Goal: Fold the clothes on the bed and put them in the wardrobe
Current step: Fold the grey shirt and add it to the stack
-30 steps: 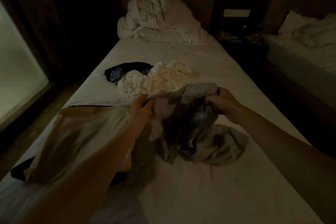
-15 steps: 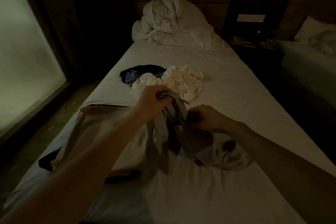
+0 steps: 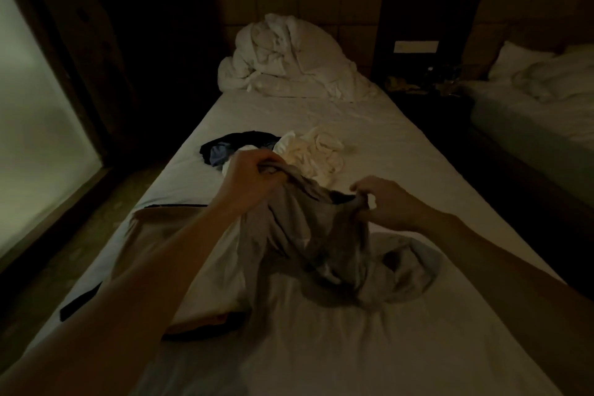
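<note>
In a dim bedroom, I hold a grey garment [image 3: 308, 235] up off the bed [image 3: 401, 145], with most of its cloth trailing in a crumpled heap on the sheet below and to the right. My left hand [image 3: 250, 180] is curled tight round a bunched upper edge of it. My right hand [image 3: 385, 202] pinches a neighbouring edge between thumb and forefinger, the other fingers loosely bent above. The two grips sit apart, with a short slack span of fabric sagging between them.

The cloth looks thin, soft and light: it drapes and collapses under its own weight, with no stiffness to keep a shape. I judge it will not slip from a pinch, but it will twist and bunch unless held at two matching corners or seams, shoulder to shoulder or along a waistband. Which part I have hold of I cannot tell in this light.

A tan garment [image 3: 180, 254] lies spread flat on the bed beside my left arm, just touching the grey one. Farther up the bed sit a cream garment [image 3: 318, 151] and a dark garment [image 3: 231, 145], both unfolded, and a rumpled white duvet [image 3: 289, 61] at the head. No wardrobe is in sight.
</note>
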`<action>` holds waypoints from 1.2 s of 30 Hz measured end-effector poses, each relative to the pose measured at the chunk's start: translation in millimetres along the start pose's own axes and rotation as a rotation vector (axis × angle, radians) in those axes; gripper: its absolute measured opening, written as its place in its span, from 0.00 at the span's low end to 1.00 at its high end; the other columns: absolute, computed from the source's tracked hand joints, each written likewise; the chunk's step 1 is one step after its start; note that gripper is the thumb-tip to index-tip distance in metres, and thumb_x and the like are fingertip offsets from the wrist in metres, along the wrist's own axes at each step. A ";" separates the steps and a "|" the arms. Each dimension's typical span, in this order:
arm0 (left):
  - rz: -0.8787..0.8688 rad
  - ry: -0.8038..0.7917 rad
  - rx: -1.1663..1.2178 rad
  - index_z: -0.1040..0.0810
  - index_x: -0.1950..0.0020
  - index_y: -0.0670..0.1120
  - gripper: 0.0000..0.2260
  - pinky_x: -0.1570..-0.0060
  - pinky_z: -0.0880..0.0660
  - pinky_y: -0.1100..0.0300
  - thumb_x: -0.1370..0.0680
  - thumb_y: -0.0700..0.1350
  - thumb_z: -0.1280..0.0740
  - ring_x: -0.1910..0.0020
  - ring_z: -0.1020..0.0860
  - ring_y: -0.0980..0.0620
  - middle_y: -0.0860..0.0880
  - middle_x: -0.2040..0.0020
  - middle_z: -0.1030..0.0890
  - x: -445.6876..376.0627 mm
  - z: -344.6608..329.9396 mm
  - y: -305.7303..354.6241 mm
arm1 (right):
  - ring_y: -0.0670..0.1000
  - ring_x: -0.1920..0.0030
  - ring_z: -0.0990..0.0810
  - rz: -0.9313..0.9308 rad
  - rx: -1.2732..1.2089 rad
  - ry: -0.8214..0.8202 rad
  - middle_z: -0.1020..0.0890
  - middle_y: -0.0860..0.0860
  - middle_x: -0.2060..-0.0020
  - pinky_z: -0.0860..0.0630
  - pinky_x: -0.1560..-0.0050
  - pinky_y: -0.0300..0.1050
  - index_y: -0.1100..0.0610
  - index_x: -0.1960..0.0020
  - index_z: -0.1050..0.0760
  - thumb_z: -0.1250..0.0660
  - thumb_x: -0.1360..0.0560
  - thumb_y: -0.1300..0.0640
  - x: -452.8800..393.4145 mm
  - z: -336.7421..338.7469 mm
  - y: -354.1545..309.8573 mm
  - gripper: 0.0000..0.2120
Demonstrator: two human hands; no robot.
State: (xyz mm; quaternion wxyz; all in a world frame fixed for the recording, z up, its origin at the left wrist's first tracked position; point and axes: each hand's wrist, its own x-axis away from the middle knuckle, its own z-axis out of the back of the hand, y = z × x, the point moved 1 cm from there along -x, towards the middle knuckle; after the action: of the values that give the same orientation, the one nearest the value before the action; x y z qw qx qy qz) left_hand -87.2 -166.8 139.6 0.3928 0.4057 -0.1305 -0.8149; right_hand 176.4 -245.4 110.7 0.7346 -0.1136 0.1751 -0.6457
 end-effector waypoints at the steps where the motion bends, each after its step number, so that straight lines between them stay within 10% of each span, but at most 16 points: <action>1: -0.006 -0.046 -0.003 0.20 0.54 0.52 0.08 0.58 0.32 0.80 0.29 0.41 0.26 0.60 0.25 0.70 0.56 0.59 0.21 -1.8 4.3 0.8 | 0.50 0.53 0.25 0.003 -0.070 0.062 0.23 0.50 0.54 0.30 0.52 0.47 0.55 0.57 0.30 0.28 0.28 0.56 -0.1 3.3 -0.8 0.10; 6: 0.042 -0.283 -0.137 0.23 0.40 0.41 0.18 0.55 0.29 0.65 0.28 0.41 0.25 0.51 0.22 0.50 0.48 0.51 0.22 5.4 36.6 -10.6 | 0.50 0.54 0.21 -0.107 -0.385 0.239 0.21 0.51 0.53 0.25 0.53 0.46 0.54 0.44 0.29 0.27 0.27 0.58 8.0 40.6 2.1 0.15; 10: 0.094 -0.183 -0.195 0.19 0.47 0.38 0.09 0.57 0.30 0.60 0.27 0.37 0.27 0.56 0.22 0.48 0.46 0.57 0.21 14.4 49.2 -1.8 | 0.55 0.42 0.25 -0.104 -0.212 0.232 0.24 0.55 0.42 0.30 0.45 0.43 0.55 0.31 0.31 0.32 0.23 0.58 19.4 57.5 -1.7 0.22; 16: 0.337 -0.110 0.340 0.20 0.53 0.47 0.12 0.50 0.24 0.54 0.26 0.30 0.32 0.56 0.20 0.51 0.52 0.60 0.18 10.5 63.6 39.0 | 0.59 0.53 0.23 -0.129 -0.021 0.262 0.20 0.59 0.55 0.32 0.58 0.47 0.62 0.54 0.23 0.32 0.25 0.61 46.8 86.3 -7.7 0.03; 20: 0.341 0.013 0.570 0.21 0.47 0.48 0.10 0.50 0.23 0.58 0.21 0.34 0.36 0.52 0.21 0.53 0.50 0.52 0.19 7.2 76.1 76.7 | 0.56 0.55 0.23 -0.129 -0.252 0.393 0.21 0.57 0.56 0.25 0.54 0.53 0.63 0.52 0.25 0.30 0.26 0.63 79.2 117.9 -10.6 0.06; 28: 0.027 0.388 0.126 0.18 0.44 0.44 0.08 0.47 0.23 0.58 0.22 0.43 0.33 0.51 0.20 0.52 0.48 0.50 0.17 15.4 94.9 132.9 | 0.49 0.54 0.22 0.001 -0.343 0.700 0.20 0.50 0.57 0.24 0.54 0.41 0.56 0.52 0.22 0.28 0.27 0.62 145.4 174.4 -38.7 0.06; 36: 0.037 0.698 0.029 0.19 0.47 0.48 0.11 0.51 0.23 0.48 0.21 0.50 0.39 0.50 0.21 0.45 0.46 0.50 0.18 38.6 147.5 195.4 | 0.39 0.63 0.19 0.186 -0.536 0.653 0.19 0.48 0.61 0.24 0.63 0.33 0.52 0.56 0.20 0.31 0.24 0.58 202.6 218.6 -72.3 0.03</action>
State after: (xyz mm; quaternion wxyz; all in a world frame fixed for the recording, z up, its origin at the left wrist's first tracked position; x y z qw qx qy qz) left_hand -109.4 -339.7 315.8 0.4226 0.6629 -0.0071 -0.6179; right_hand 220.2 -468.7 316.3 0.6403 -0.0737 0.5693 -0.5104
